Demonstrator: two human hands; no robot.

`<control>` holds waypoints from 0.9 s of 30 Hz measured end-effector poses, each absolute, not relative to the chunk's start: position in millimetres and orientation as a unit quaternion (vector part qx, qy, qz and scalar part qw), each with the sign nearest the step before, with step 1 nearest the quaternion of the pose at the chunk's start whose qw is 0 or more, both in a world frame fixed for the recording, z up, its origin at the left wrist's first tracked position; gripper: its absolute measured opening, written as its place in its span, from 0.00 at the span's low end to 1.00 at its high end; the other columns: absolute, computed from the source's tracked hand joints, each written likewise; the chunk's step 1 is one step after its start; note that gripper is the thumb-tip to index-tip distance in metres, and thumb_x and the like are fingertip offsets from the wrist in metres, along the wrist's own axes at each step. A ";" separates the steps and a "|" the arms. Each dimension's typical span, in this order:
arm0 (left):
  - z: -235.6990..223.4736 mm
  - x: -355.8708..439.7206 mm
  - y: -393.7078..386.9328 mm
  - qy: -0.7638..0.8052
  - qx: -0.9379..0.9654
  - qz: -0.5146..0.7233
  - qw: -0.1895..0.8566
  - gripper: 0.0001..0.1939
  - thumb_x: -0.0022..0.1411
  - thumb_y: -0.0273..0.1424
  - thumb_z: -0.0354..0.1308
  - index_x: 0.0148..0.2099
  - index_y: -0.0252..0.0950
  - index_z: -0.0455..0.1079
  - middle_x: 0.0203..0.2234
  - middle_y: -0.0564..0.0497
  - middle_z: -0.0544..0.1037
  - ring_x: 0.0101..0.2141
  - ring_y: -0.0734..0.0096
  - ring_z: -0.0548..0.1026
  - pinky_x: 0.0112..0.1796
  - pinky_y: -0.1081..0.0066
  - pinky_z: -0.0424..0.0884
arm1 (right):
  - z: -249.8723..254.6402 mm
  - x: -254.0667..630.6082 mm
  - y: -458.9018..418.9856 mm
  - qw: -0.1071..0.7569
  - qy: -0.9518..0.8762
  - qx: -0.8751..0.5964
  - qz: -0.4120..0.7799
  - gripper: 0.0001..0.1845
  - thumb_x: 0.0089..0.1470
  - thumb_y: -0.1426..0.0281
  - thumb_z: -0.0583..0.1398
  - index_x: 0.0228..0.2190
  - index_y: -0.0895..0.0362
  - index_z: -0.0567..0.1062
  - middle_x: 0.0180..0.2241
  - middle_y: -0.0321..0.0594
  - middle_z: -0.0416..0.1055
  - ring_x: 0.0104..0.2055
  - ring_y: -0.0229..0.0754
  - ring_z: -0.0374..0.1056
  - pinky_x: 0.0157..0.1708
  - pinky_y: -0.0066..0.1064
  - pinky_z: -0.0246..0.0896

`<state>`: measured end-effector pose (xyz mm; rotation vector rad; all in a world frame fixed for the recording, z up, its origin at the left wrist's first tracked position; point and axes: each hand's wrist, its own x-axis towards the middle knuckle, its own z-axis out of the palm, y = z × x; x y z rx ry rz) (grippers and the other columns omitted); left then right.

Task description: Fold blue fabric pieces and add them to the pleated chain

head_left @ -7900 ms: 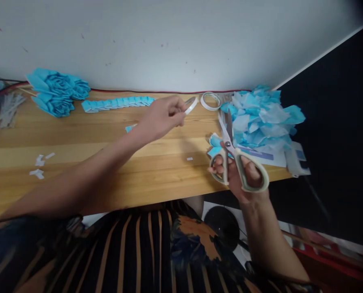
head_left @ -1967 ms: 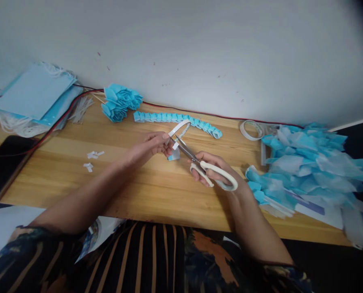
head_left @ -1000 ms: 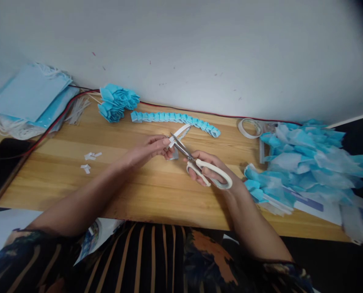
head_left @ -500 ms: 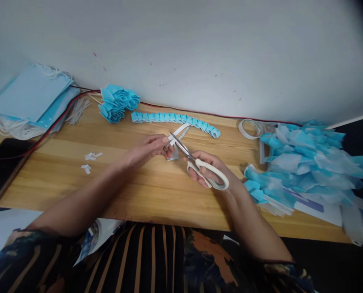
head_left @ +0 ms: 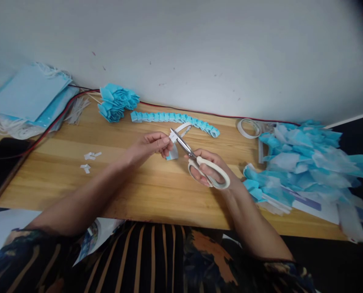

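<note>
Cream-handled scissors (head_left: 210, 170) are in my right hand (head_left: 213, 160), fingers through the loops. Their blades point up and left, and the tips lie across a narrow white strip (head_left: 181, 127). My left hand (head_left: 157, 143) pinches the near end of that strip between thumb and fingers; the rest curves away toward the back. Just under the left fingertips is a small light-blue and white piece (head_left: 172, 153), partly covered. Behind both hands lies a row of folded light-blue pieces (head_left: 172, 118).
Small white snippets (head_left: 92, 156) lie left of my hands. Blue fabric-like roses (head_left: 118, 102), light-blue sheets (head_left: 29, 95) and a dark phone (head_left: 4, 165) are farther left. On the right are a tape roll (head_left: 248, 128) and a heap of blue and white petals (head_left: 309, 158). A red-black cable runs along the wall.
The scissor blades have shifted slightly on the white strip, and more of the light-blue piece shows below my left fingers. Both hands keep their grip.
</note>
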<state>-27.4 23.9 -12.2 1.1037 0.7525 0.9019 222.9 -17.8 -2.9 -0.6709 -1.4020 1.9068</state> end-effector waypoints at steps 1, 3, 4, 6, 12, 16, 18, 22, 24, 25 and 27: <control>-11.0 -27.2 23.9 0.340 0.494 0.402 0.692 0.23 0.57 0.50 0.71 0.33 0.33 0.77 0.29 0.49 0.80 0.28 0.74 0.76 0.32 0.73 0.73 | -2.4 222.6 -18.2 0.335 -0.539 -0.255 0.729 0.22 0.61 0.53 0.66 0.46 0.56 0.73 0.24 0.28 0.68 0.15 0.26 0.54 0.12 0.19 0.46; -9.5 -27.0 23.9 0.346 0.494 0.399 0.690 0.22 0.57 0.50 0.71 0.32 0.33 0.77 0.28 0.49 0.80 0.27 0.74 0.76 0.31 0.73 0.73 | -1.3 222.0 -18.9 0.336 -0.543 -0.253 0.727 0.20 0.62 0.54 0.66 0.46 0.56 0.73 0.23 0.27 0.67 0.15 0.26 0.53 0.12 0.19 0.45; -9.2 -26.9 23.9 0.350 0.496 0.398 0.688 0.22 0.57 0.49 0.71 0.32 0.33 0.77 0.28 0.49 0.80 0.27 0.74 0.75 0.31 0.73 0.73 | -0.8 221.8 -19.1 0.335 -0.545 -0.253 0.725 0.20 0.62 0.55 0.66 0.45 0.56 0.73 0.23 0.27 0.67 0.15 0.26 0.52 0.11 0.18 0.45; -9.1 -26.8 24.2 0.363 0.500 0.397 0.679 0.22 0.57 0.49 0.71 0.31 0.33 0.76 0.26 0.50 0.79 0.26 0.75 0.75 0.30 0.74 0.72 | -0.1 221.3 -19.3 0.332 -0.548 -0.259 0.723 0.20 0.61 0.55 0.66 0.46 0.56 0.73 0.22 0.27 0.67 0.15 0.26 0.53 0.12 0.18 0.45; -6.1 -26.8 23.9 0.396 0.535 0.392 0.635 0.23 0.57 0.50 0.70 0.31 0.34 0.76 0.23 0.52 0.77 0.22 0.78 0.71 0.25 0.77 0.68 | -1.9 220.9 -18.1 0.322 -0.543 -0.292 0.718 0.22 0.60 0.55 0.67 0.46 0.57 0.72 0.23 0.28 0.69 0.15 0.26 0.54 0.12 0.20 0.45; -1.0 -28.6 21.6 0.404 0.573 0.386 0.600 0.21 0.64 0.49 0.64 0.32 0.35 0.76 0.16 0.55 0.71 0.18 0.79 0.66 0.21 0.77 0.61 | -4.5 220.3 -15.8 0.309 -0.528 -0.310 0.728 0.25 0.57 0.52 0.68 0.45 0.56 0.72 0.25 0.29 0.70 0.16 0.27 0.55 0.13 0.21 0.46; 0.7 -29.6 20.7 0.412 0.583 0.396 0.577 0.19 0.65 0.46 0.63 0.32 0.35 0.77 0.14 0.57 0.68 0.17 0.79 0.63 0.21 0.76 0.60 | -6.6 219.6 -15.0 0.311 -0.524 -0.301 0.734 0.27 0.56 0.51 0.68 0.46 0.57 0.72 0.26 0.31 0.71 0.17 0.28 0.57 0.14 0.21 0.48; 2.0 -29.8 21.0 0.407 0.588 0.416 0.561 0.18 0.64 0.44 0.64 0.30 0.35 0.77 0.15 0.55 0.70 0.19 0.78 0.66 0.23 0.76 0.62 | -11.0 218.8 -15.7 0.319 -0.518 -0.277 0.743 0.27 0.56 0.51 0.68 0.48 0.56 0.72 0.29 0.34 0.73 0.20 0.29 0.59 0.17 0.22 0.50; 2.2 -29.2 21.4 0.404 0.586 0.419 0.564 0.18 0.63 0.44 0.64 0.30 0.35 0.77 0.16 0.55 0.71 0.19 0.78 0.67 0.24 0.76 0.63 | -12.4 218.6 -16.9 0.314 -0.514 -0.275 0.749 0.29 0.56 0.50 0.68 0.49 0.56 0.72 0.30 0.35 0.73 0.21 0.30 0.60 0.18 0.23 0.51; 2.3 -28.9 21.5 0.403 0.586 0.419 0.565 0.18 0.63 0.44 0.65 0.30 0.35 0.77 0.16 0.55 0.71 0.20 0.78 0.67 0.24 0.76 0.63 | -13.0 218.5 -17.4 0.314 -0.513 -0.274 0.751 0.29 0.57 0.49 0.67 0.50 0.55 0.72 0.31 0.35 0.73 0.22 0.30 0.60 0.19 0.23 0.52; 2.6 -28.3 21.5 0.402 0.585 0.419 0.566 0.18 0.62 0.45 0.65 0.30 0.35 0.77 0.16 0.55 0.71 0.20 0.78 0.66 0.24 0.75 0.63 | -14.6 218.2 -18.1 0.318 -0.513 -0.266 0.752 0.29 0.57 0.48 0.67 0.50 0.55 0.72 0.31 0.35 0.72 0.23 0.31 0.60 0.21 0.24 0.52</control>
